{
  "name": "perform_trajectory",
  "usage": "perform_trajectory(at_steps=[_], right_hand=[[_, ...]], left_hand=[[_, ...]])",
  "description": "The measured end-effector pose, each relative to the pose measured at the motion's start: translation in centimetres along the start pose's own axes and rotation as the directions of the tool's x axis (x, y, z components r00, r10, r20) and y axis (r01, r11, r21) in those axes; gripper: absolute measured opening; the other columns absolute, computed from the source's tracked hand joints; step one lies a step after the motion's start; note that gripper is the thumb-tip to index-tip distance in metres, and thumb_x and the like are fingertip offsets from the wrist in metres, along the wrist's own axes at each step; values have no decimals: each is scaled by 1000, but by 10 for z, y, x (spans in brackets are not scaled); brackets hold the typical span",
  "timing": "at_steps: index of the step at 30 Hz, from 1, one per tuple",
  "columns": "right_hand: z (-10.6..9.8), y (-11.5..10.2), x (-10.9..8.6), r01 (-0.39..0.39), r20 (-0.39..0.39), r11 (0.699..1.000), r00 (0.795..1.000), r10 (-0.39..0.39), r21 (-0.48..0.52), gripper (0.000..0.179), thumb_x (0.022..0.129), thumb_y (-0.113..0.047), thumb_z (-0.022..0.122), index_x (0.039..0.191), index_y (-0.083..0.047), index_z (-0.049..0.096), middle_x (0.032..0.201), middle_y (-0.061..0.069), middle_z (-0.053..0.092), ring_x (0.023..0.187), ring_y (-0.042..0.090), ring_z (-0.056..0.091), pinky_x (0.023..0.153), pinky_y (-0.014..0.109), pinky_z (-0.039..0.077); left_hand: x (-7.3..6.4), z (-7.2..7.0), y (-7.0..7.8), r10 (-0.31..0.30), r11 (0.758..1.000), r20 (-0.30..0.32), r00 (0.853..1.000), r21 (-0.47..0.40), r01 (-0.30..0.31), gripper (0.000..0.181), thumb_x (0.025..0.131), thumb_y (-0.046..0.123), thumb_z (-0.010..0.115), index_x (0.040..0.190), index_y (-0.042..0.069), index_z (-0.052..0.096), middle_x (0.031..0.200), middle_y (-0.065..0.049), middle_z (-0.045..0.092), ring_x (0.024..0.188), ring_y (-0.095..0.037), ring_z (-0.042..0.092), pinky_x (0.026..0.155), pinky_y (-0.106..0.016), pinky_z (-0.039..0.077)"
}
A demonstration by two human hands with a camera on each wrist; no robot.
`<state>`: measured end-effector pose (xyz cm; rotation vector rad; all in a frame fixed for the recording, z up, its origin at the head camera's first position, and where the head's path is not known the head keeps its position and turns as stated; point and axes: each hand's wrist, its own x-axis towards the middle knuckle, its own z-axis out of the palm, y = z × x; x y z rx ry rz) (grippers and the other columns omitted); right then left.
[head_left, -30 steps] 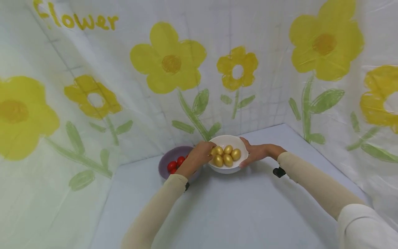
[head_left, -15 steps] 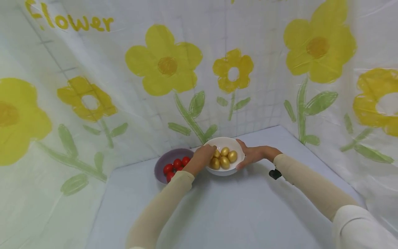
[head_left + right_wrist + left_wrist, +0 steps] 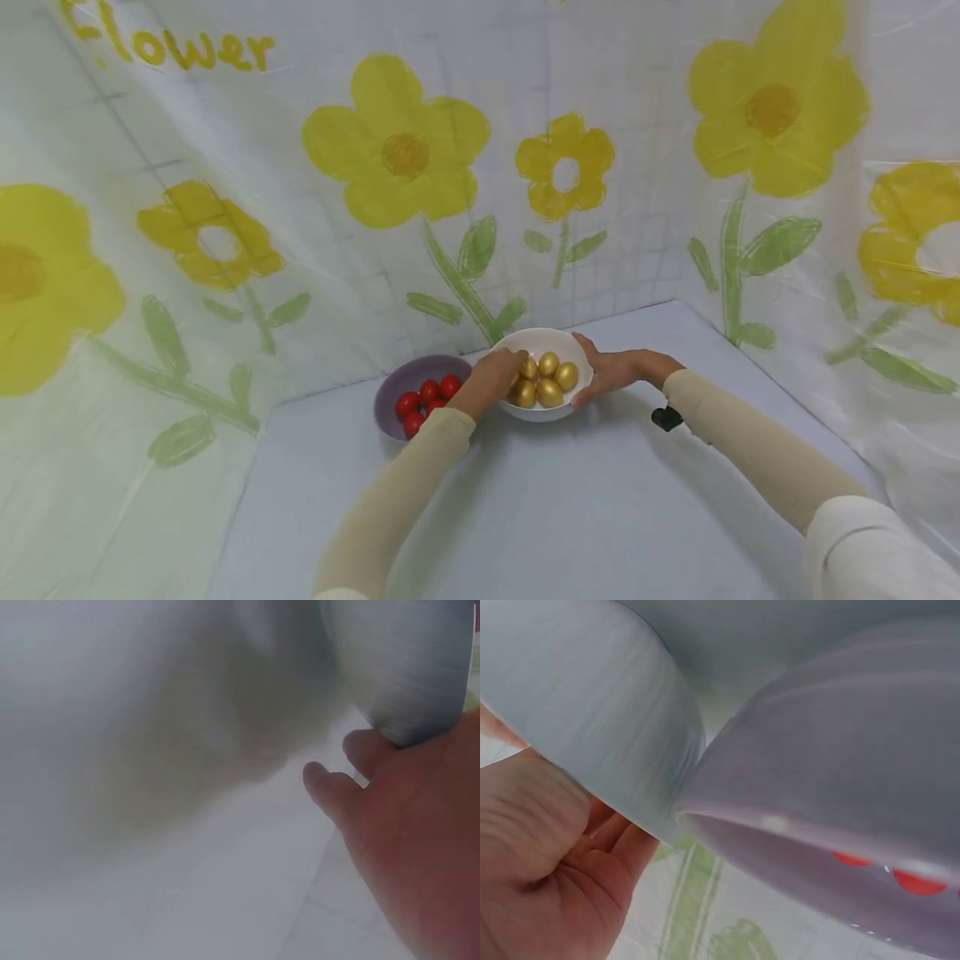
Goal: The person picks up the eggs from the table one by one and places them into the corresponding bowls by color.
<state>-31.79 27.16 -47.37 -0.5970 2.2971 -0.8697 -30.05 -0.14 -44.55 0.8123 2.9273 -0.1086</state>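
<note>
A white bowl [image 3: 543,414] with several shiny golden eggs [image 3: 550,393] stands at the back of the table. My right hand [image 3: 617,372] holds its right side, thumb in front and fingers behind; the right wrist view has fingertips against the outer wall [image 3: 409,675]. My left hand [image 3: 495,375] reaches over the bowl's left rim, its fingertips among the eggs. In the left wrist view the left hand's fingers [image 3: 634,844] curl inside the rim, partly hidden by the wall; whether they pinch an egg I cannot tell.
Left of the white bowl, rims close together, stands a purple bowl [image 3: 386,400] with several red, rounded pieces [image 3: 408,404]. The left forearm overlaps its right side. A white sheet painted with yellow flowers [image 3: 405,154] hangs behind the pale table [image 3: 585,508].
The left hand has shifted slightly over the white bowl's left rim, uncovering more of the red pieces. The right hand keeps its place on the bowl. The head view has tilted a little.
</note>
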Motion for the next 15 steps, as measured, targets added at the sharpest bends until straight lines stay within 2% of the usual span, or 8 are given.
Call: perform_trajectory(at_steps=[5, 7, 10, 13, 15], right_hand=[[0, 1, 4, 4, 8, 1000, 1000, -3, -25, 144, 87, -57, 83, 162, -10, -31, 173, 25, -16, 161, 45, -1, 125, 67, 14], [-2, 3, -2, -3, -5, 999, 1000, 2, -47, 145, 86, -61, 82, 162, -8, -30, 173, 25, -16, 161, 44, -1, 126, 67, 14], [-7, 1, -16, -4, -41, 996, 999, 0, -93, 139, 89, -64, 76, 163, -4, -25, 174, 25, -15, 161, 44, -3, 126, 66, 13], [-11, -10, -35, 37, -148, 987, 987, -60, -156, 125, 95, -62, 71, 166, 0, -12, 174, 26, -6, 161, 46, 1, 126, 66, 14], [-13, -22, -49, 70, -258, 974, 958, -127, -216, 113, 99, -61, 66, 168, -1, -1, 175, 25, 4, 160, 47, 8, 125, 66, 16]], left_hand=[[-13, -6, -10, -15, 985, 15, 1000, -171, 18, 49, 105, 10, 63, 154, 14, 54, 141, -10, 66, 127, -29, 63, 110, -44, 50], [-20, -12, -10, -9, 974, -5, 1000, -227, 7, 53, 106, 18, 64, 157, 16, 52, 150, -9, 61, 136, -30, 58, 114, -47, 47], [-40, -22, -9, -11, 958, -62, 998, -286, -7, 57, 106, 34, 65, 160, 22, 49, 161, -5, 51, 146, -29, 50, 117, -50, 44], [-67, -36, -6, -23, 953, -143, 990, -301, -21, 60, 105, 46, 64, 160, 24, 50, 167, -3, 43, 150, -29, 44, 117, -53, 43], [-84, -47, -3, -60, 955, -197, 979, -298, -2, 61, 105, 52, 61, 159, 25, 52, 166, -2, 43, 150, -31, 45, 115, -56, 44]])
